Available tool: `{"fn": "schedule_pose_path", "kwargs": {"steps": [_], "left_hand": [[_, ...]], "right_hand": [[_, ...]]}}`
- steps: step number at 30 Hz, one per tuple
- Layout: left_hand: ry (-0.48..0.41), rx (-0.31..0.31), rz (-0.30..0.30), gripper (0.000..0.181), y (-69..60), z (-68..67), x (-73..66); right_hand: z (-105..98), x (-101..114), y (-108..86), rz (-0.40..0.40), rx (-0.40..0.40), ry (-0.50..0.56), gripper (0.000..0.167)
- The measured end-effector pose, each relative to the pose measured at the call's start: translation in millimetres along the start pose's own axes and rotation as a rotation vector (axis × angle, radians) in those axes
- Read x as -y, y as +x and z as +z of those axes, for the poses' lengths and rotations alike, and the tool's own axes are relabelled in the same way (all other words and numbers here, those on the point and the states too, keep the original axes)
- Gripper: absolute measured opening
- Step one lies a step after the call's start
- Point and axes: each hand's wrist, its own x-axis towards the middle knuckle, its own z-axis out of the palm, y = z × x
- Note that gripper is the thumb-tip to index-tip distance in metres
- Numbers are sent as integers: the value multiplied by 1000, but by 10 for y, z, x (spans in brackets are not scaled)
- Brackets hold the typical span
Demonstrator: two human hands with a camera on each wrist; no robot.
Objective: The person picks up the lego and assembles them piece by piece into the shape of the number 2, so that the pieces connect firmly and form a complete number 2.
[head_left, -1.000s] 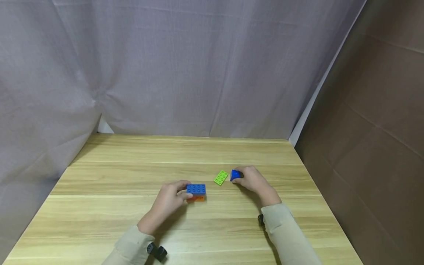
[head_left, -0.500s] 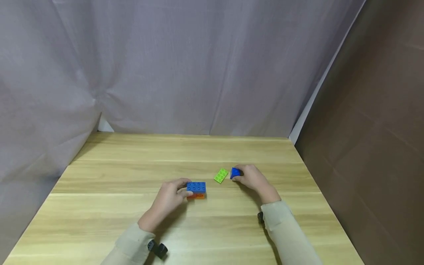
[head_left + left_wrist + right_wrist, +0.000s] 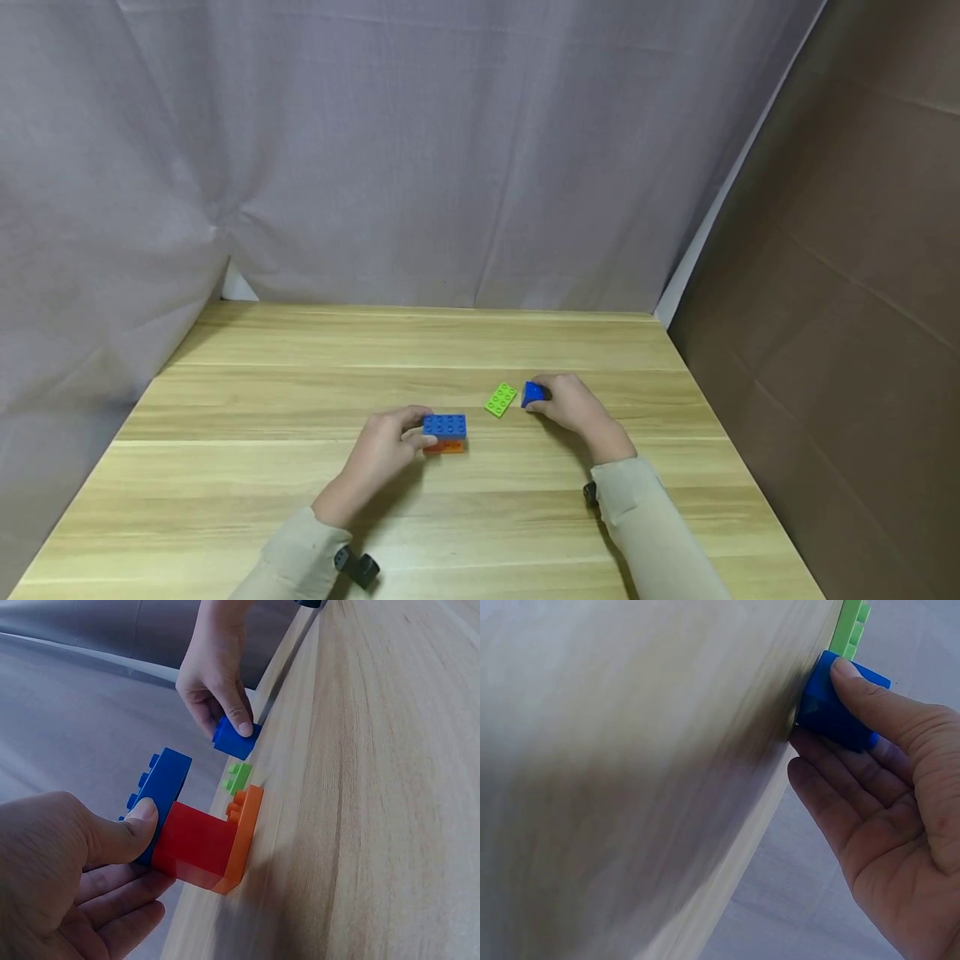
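My left hand [image 3: 385,444] pinches the long blue brick [image 3: 163,793] that tops a small stack. Below it sits a red brick [image 3: 196,841], and an orange plate [image 3: 244,838] forms the bottom, on or very near the table. In the left wrist view the blue brick and orange plate reach past the red one. My right hand [image 3: 572,406] holds a smaller dark blue block [image 3: 831,705] between thumb and fingers, low at the table; its far side is covered by the fingers. Between the two hands lies a lime green studded plate [image 3: 500,400], close beside the dark blue block but apart from it.
The wooden table [image 3: 465,525] extends around both hands. A grey cloth [image 3: 420,167] hangs behind its back edge, and a brown cloth wall [image 3: 847,333] stands along the right side. Black wrist devices [image 3: 357,567] sit at the sleeves.
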Motion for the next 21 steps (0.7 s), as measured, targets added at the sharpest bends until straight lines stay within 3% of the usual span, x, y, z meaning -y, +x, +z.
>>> {"fn": "schedule_pose_path", "kwargs": {"steps": [9, 21], "left_hand": [[-4, -7, 0, 39, 10, 12, 7], [-10, 12, -32, 39, -7, 1, -11]], "right_hand": [[-3, 8, -2, 4, 2, 6, 49], [23, 52, -1, -23, -55, 44, 43]]}}
